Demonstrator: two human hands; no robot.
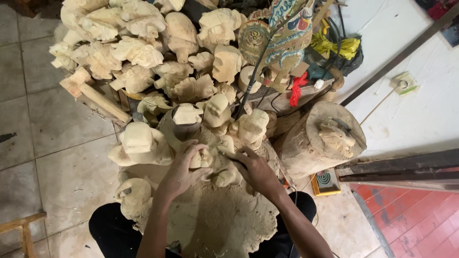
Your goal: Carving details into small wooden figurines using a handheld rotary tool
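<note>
Two bare forearms, no sleeves anywhere, nothing on the wrists either: no watch, no band, no gloves. Left hand (184,165) and right hand (253,167) both ungloved, fingers bare, no rings visible. Black trousers (107,229) below, plain dark fabric, showing on both sides of the dusty wooden block (215,220): one leg left of it, the other right. No shoes or shirt in view.

Pale tiled floor (62,143) left of the hands, red tiles (411,215) lower right, white wall (411,110) beyond.
</note>
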